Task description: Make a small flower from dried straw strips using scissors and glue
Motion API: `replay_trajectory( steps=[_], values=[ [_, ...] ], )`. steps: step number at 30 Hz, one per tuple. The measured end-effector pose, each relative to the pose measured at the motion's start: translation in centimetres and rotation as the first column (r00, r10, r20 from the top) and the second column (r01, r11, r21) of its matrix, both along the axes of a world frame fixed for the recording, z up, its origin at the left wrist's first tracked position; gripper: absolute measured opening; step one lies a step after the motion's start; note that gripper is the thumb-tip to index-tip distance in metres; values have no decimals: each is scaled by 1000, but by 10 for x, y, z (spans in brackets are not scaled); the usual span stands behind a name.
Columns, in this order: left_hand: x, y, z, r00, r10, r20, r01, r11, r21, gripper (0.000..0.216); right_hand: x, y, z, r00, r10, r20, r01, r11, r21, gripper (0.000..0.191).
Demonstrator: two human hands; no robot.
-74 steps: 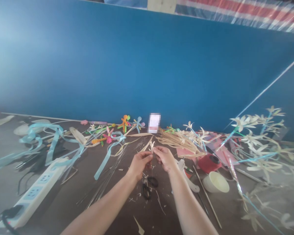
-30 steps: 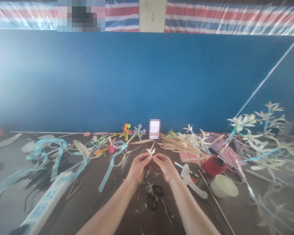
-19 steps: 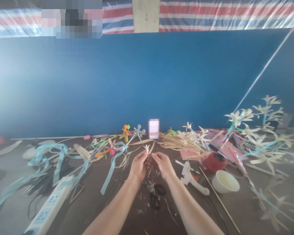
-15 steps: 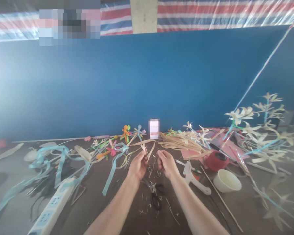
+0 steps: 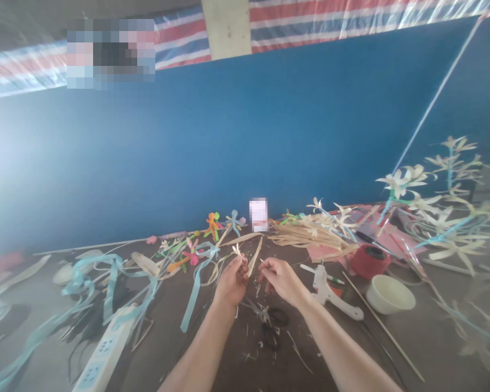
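Note:
My left hand (image 5: 231, 281) is closed in a pinch on a small pale straw flower (image 5: 237, 251) held just above the dark table (image 5: 212, 348). My right hand (image 5: 283, 278) hovers a little to its right, fingers curled with fingertips together; whether they hold anything is too small to see. Black-handled scissors (image 5: 270, 325) lie on the table just below both hands, among straw scraps.
A white glue gun (image 5: 330, 294), a red spool (image 5: 368, 260) and a white bowl (image 5: 390, 294) lie to the right. Straw strips (image 5: 310, 237) and straw flowers on stems (image 5: 436, 218) fill the far right. Blue ribbon (image 5: 106, 277) and a power strip (image 5: 104, 351) lie left.
The hands have drawn apart: the right one let go of the flower and shifted right, while the left keeps hold of it. The view has tilted and drifted.

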State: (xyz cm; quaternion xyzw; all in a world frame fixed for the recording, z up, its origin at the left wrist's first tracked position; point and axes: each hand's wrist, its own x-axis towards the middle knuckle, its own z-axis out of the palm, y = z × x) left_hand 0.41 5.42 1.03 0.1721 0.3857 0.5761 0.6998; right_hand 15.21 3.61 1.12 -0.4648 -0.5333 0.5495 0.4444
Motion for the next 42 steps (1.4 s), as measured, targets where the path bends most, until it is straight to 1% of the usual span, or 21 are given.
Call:
replay_trajectory(
  steps=[1, 3, 5, 6, 8, 10, 14, 16, 22, 29, 33, 37, 39, 42],
  values=[
    [-1, 0, 0, 1000, 6, -18, -6, 1000, 16, 13, 1, -3, 3, 999, -25, 42, 23, 999, 43, 12],
    [-1, -1, 1, 998, 25, -56, -23, 999, 44, 15, 2, -8, 11, 979, -109, 170, 76, 979, 189, 16],
    [-1, -3, 2, 995, 43, -94, -37, 997, 68, 18, 1, -14, 18, 933, -181, 311, 68, 938, 341, 22],
    [0, -3, 3, 993, 51, -110, -42, 996, 78, 20, 0, -17, 21, 909, -198, 368, 44, 921, 387, 25],
    [1, -6, 4, 989, 64, -136, -51, 994, 97, 23, -2, -21, 26, 872, -206, 444, 2, 908, 418, 28],
    [3, -8, 6, 982, 75, -175, -53, 991, 126, 25, -6, -25, 28, 824, -243, 512, -7, 898, 439, 25],
    [7, -12, 12, 953, 105, -283, -55, 983, 177, 28, -10, -28, 30, 688, -347, 637, 4, 880, 474, 16],
    [8, -13, 14, 946, 111, -303, -57, 982, 181, 28, -10, -28, 31, 665, -361, 653, 0, 875, 484, 16],
    [12, -15, 18, 932, 112, -345, -50, 982, 184, 29, -9, -27, 29, 699, -348, 625, 17, 881, 472, 18],
    [13, -16, 12, 955, 78, -287, -21, 980, 197, 28, -9, -25, 28, 680, -364, 637, 21, 877, 479, 17],
    [14, -17, 9, 958, 78, -275, -19, 978, 208, 26, -9, -25, 27, 671, -367, 644, 12, 874, 485, 17],
    [15, -18, 7, 957, 74, -279, -13, 976, 217, 22, -9, -26, 25, 664, -375, 647, 25, 876, 482, 12],
    [16, -19, 7, 954, 71, -292, -4, 975, 224, 21, -10, -26, 25, 672, -385, 632, 34, 869, 494, 10],
    [16, -20, 7, 949, 75, -305, -2, 972, 235, 19, -11, -28, 26, 703, -415, 577, 57, 842, 536, 10]
  ],
)
